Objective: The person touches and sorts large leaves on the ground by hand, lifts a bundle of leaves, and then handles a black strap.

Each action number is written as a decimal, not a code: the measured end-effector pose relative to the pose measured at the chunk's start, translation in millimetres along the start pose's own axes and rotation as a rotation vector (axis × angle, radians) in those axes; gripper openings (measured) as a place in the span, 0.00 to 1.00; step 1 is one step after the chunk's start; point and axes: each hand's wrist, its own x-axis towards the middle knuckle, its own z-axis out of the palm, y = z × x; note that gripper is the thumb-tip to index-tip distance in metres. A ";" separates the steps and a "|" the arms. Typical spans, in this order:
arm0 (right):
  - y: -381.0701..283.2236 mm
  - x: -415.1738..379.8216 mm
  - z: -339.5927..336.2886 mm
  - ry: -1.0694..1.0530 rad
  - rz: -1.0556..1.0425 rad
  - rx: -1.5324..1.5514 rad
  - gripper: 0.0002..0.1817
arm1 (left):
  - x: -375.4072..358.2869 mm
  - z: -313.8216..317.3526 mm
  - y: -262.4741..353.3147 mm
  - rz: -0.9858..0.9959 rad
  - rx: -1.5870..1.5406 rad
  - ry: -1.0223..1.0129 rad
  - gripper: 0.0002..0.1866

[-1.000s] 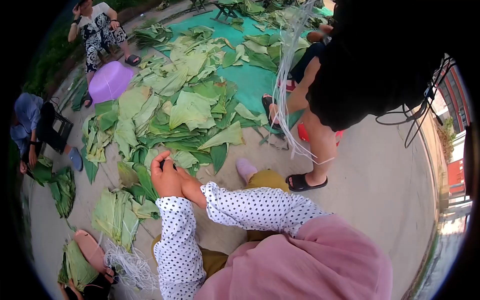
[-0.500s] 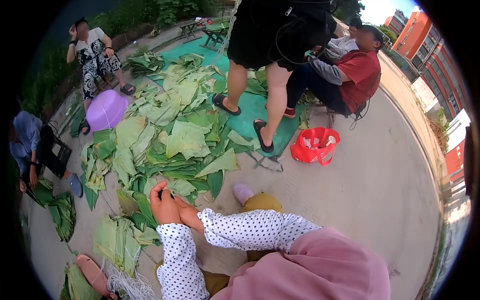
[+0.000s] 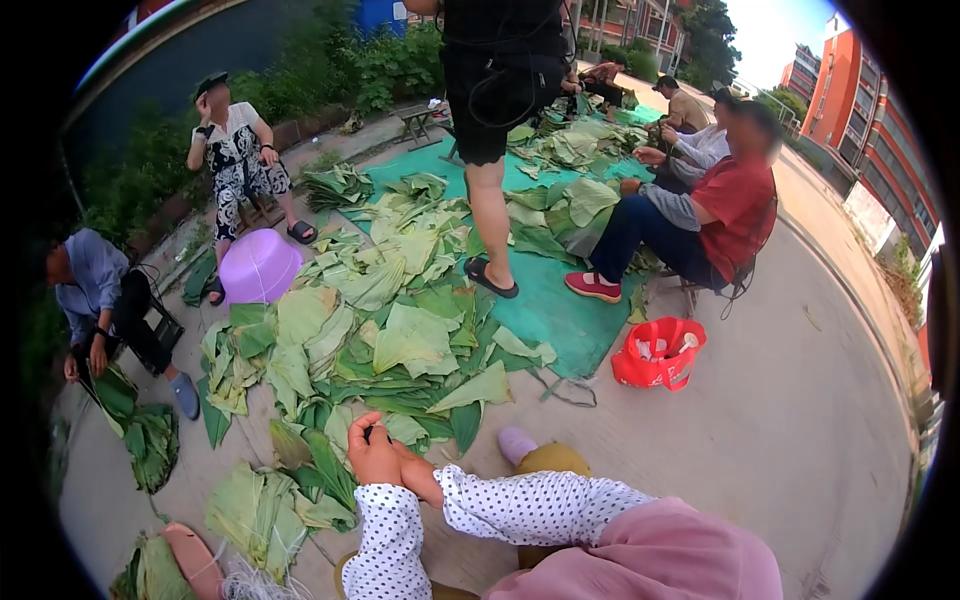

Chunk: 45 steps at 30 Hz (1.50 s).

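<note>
My two hands are together in front of me, just above the near edge of a pile of large flat green leaves [image 3: 415, 340]. My left hand [image 3: 373, 462] is closed, its fingers curled near a small dark thing [image 3: 369, 433] that I cannot make out. My right hand [image 3: 422, 477] lies against it, with its fingers mostly hidden behind the left. Long green leaves [image 3: 333, 468] lie on the ground just left of my hands. Nearer to me is a folded leaf bundle [image 3: 258, 515].
A red bag [image 3: 655, 365] stands at the right. Beyond the pile are a purple tub [image 3: 258, 268] and a green ground sheet [image 3: 560, 315]. A person in black [image 3: 500, 90] stands on the sheet. Others sit around, one in a red shirt [image 3: 738, 205]. White string [image 3: 255, 585] lies lower left.
My view has tilted up and turned, so more seated people show at the back. The standing person has stepped farther away. My hands remain together.
</note>
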 end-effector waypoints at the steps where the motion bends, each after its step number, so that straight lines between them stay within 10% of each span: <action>1: -4.1 -2.7 -0.1 -0.008 0.025 -0.003 0.23 | 0.1 -0.2 -0.9 -0.014 -0.020 -0.013 0.09; 45: 35.9 25.2 -11.5 -0.091 -0.132 -0.149 0.22 | -1.4 -1.0 3.1 -0.043 -0.051 0.005 0.08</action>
